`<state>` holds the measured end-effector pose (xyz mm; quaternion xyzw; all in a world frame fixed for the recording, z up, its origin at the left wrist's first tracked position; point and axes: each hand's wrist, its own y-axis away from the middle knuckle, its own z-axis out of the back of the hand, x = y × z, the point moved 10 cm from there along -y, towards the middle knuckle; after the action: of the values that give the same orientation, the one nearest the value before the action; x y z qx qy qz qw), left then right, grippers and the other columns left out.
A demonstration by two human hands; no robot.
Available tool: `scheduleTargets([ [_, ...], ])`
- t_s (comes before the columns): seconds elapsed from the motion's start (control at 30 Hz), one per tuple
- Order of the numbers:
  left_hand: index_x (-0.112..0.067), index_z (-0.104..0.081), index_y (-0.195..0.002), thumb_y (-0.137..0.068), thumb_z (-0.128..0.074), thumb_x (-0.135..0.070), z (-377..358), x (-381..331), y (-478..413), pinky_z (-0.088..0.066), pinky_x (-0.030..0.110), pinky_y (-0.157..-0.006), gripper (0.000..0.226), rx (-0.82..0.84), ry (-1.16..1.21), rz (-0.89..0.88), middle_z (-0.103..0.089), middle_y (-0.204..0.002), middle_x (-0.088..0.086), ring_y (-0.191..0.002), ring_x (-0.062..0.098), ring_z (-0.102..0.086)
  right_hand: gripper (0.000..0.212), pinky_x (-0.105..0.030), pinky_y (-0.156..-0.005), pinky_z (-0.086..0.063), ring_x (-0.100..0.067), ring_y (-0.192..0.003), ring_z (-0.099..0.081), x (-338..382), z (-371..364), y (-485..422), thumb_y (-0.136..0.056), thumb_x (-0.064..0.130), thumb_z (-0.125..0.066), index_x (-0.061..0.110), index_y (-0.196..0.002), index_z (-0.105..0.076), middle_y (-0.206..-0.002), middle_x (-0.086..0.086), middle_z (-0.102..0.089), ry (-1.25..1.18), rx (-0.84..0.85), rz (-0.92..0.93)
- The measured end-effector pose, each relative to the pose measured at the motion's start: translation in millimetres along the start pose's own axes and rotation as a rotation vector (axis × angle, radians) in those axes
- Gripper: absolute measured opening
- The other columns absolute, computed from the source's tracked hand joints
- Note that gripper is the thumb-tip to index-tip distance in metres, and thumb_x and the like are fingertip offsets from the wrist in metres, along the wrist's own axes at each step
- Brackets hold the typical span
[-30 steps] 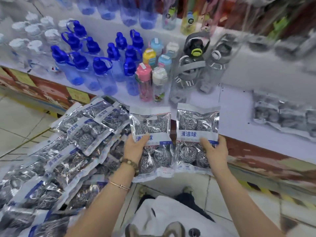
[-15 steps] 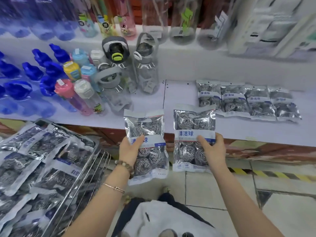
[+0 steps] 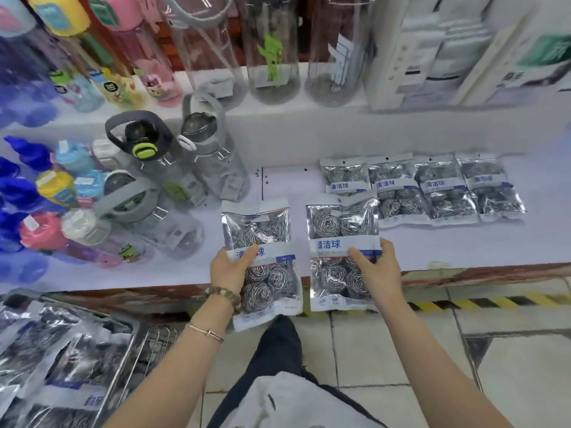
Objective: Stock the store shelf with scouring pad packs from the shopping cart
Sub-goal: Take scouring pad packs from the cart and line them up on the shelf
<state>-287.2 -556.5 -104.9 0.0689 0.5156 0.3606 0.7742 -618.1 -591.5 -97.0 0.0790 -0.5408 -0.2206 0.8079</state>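
Observation:
My left hand [image 3: 230, 270] grips one scouring pad pack [image 3: 262, 239], a clear bag of steel wool balls with a blue-lettered white band. My right hand [image 3: 378, 270] grips a second pack [image 3: 341, 225] of the same kind. Both packs hang over the front edge of the white shelf [image 3: 432, 245], side by side and a little apart. A row of several packs [image 3: 445, 186] lies on the shelf behind and to the right; the right-hand pack overlaps the leftmost of them. The shopping cart [image 3: 136, 344] at bottom left holds many more packs [image 3: 61, 359].
Grey-handled clear water bottles [image 3: 197, 156] and small coloured bottles [image 3: 55, 186] stand on the shelf to the left. Tall bottles and white boxes [image 3: 432, 50] fill the upper tier. Yellow-black tape [image 3: 494, 302] marks the tiled floor under the shelf edge. My leg is below.
My view has swung right, away from the cart. Both hands have carried their packs forward over the shelf edge, closer to the row of packs lying there.

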Motion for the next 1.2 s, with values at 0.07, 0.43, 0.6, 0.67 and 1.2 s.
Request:
scheduleTargets([
  [0.07,-0.008,-0.057,-0.105,-0.070,-0.070,-0.051,-3.2,-8.1,-25.8,-0.048,0.039,-0.086,0.057,-0.020,-0.006,0.004,-0.062,-0.106,0.008,-0.101,0.029,-0.058,0.046,-0.030,-0.071,-0.043,-0.022,-0.087,-0.058,5.3,-7.8,-20.4,-0.085,0.032,-0.069,0.016,-0.120,-0.044,-0.100,-0.002,-0.061,0.013,0.001,-0.016],
  [0.43,0.002,-0.056,-0.111,-0.072,-0.071,-0.047,-41.5,-35.8,-158.0,-0.045,0.035,-0.082,0.064,0.019,-0.134,0.084,-0.061,-0.113,0.015,-0.102,0.031,-0.056,0.040,-0.032,-0.074,-0.047,-0.026,-0.091,-0.061,38.9,-67.8,-128.1,-0.084,0.022,-0.070,0.010,-0.117,-0.051,-0.101,-0.002,-0.060,0.110,0.021,-0.061],
  [0.6,0.004,-0.055,-0.107,-0.073,-0.072,-0.044,-59.0,-35.9,-183.7,-0.043,0.033,-0.080,0.061,0.011,-0.192,0.159,-0.059,-0.105,0.012,-0.101,0.029,-0.055,0.030,-0.027,-0.073,-0.039,-0.021,-0.089,-0.056,42.3,-86.3,-159.8,-0.086,0.023,-0.069,0.014,-0.107,-0.050,-0.095,0.001,-0.056,0.165,0.008,-0.073],
  [0.67,0.001,-0.057,-0.096,-0.074,-0.071,-0.045,-67.4,-33.0,-191.5,-0.043,0.031,-0.072,0.053,0.025,-0.185,0.172,-0.058,-0.093,0.009,-0.095,0.029,-0.057,0.030,-0.030,-0.074,-0.041,-0.022,-0.089,-0.057,38.5,-92.6,-170.6,-0.085,0.024,-0.069,0.018,-0.105,-0.048,-0.099,-0.002,-0.060,0.173,0.017,-0.083],
  [1.2,-0.004,-0.047,-0.128,-0.078,-0.067,-0.044,-83.1,-16.1,-224.1,-0.044,0.036,-0.091,0.067,-0.033,-0.151,0.214,-0.054,-0.126,0.013,-0.115,0.031,-0.051,0.071,-0.044,-0.101,-0.042,-0.027,-0.124,-0.045,7.8,-134.3,-202.6,-0.085,0.035,-0.066,0.013,-0.143,-0.032,-0.134,-0.010,-0.047,0.490,0.018,-0.035],
])
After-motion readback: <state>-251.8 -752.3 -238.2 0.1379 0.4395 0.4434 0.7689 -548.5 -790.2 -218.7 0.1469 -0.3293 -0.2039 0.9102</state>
